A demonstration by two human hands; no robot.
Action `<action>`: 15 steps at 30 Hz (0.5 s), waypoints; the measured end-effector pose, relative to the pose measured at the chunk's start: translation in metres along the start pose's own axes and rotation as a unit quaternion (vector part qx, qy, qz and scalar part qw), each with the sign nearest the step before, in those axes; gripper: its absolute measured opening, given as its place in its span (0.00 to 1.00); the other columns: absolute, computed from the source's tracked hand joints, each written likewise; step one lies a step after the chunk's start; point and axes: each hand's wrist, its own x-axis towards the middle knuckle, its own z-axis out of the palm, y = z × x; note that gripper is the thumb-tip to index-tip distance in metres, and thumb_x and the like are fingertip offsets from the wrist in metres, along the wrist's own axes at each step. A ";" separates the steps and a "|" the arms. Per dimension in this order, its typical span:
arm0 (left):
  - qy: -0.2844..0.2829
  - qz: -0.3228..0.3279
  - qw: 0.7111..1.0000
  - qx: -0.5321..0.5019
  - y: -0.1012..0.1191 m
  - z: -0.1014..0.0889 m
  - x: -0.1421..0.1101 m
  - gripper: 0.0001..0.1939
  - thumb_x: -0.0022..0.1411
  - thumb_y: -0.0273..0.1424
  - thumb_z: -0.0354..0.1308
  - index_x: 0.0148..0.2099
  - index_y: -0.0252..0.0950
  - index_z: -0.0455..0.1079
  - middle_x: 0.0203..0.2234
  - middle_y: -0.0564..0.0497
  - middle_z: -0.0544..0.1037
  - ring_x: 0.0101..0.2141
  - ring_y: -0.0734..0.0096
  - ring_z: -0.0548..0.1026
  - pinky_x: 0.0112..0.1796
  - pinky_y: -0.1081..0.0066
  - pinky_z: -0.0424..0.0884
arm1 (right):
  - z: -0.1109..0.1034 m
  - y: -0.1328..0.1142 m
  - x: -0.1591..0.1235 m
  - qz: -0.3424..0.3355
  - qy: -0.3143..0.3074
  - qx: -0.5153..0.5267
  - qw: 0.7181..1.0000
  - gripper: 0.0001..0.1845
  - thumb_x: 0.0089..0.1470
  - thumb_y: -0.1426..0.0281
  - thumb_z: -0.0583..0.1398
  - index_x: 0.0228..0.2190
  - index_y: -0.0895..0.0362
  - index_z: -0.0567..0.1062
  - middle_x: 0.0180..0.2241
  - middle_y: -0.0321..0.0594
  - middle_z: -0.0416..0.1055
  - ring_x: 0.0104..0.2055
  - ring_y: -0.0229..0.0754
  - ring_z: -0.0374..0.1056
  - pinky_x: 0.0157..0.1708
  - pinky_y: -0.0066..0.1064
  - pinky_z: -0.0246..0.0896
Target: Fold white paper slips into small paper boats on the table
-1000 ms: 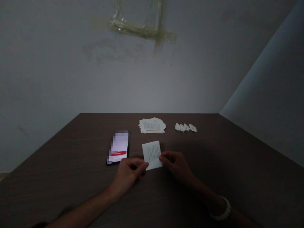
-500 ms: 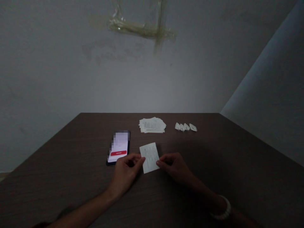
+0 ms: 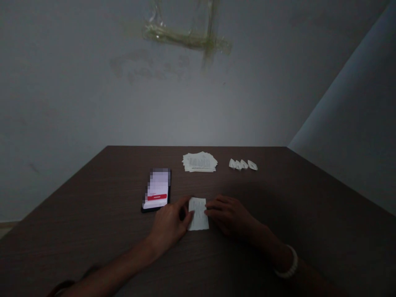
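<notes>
Wall: gray and a bit stained, with a pale wall (image 3: 198,103) going up ahead and strips of shiny old tape (image 3: 185,39) stuck high on it.
Table: a dark brown wood table (image 3: 287,198) fills the bottom of the view.
Paper slip: a small white paper slip (image 3: 198,213) with tiny print is low on the table, between the two hands.
Left hand: the left hand (image 3: 170,225) is curled and holds the slip's left edge.
Right hand: the right hand (image 3: 228,214) has its fingers lying on the slip's right edge; I cannot tell if they pinch it.
Wrist: a white bracelet (image 3: 286,262) sits on the right wrist.
Near the left hand: a black phone (image 3: 156,189) lies flat, its bright screen blurred, with a red bar.
Far side: a messy stack of papers (image 3: 199,162) lies beside a row of little folded paper boats (image 3: 243,164).
</notes>
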 end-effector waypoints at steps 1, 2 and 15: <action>0.007 0.006 1.000 0.019 -0.001 0.000 0.000 0.20 0.61 0.32 0.55 0.55 0.37 0.66 0.29 0.52 0.78 0.29 0.64 0.76 0.31 0.68 0.68 | -0.002 -0.002 0.000 0.007 -0.012 0.001 1.000 0.11 0.58 0.74 0.55 0.42 0.55 0.73 0.46 0.42 0.72 0.44 0.43 0.64 0.43 0.34 0.62; 0.016 0.022 0.999 0.036 -0.001 0.001 0.000 0.18 0.61 0.31 0.55 0.54 0.36 0.67 0.32 0.50 0.78 0.32 0.63 0.76 0.32 0.67 0.68 | -0.004 -0.003 0.001 0.014 -0.021 0.002 1.000 0.10 0.58 0.74 0.55 0.41 0.56 0.73 0.46 0.43 0.71 0.44 0.43 0.64 0.44 0.35 0.62; -0.049 0.276 0.951 0.128 -0.007 -0.002 0.004 0.18 0.60 0.19 0.49 0.51 0.32 0.70 0.54 0.41 0.70 0.54 0.55 0.67 0.53 0.55 0.65 | 0.004 0.000 0.009 0.114 0.036 0.040 0.992 0.09 0.60 0.69 0.55 0.39 0.55 0.76 0.40 0.40 0.72 0.41 0.42 0.64 0.45 0.35 0.59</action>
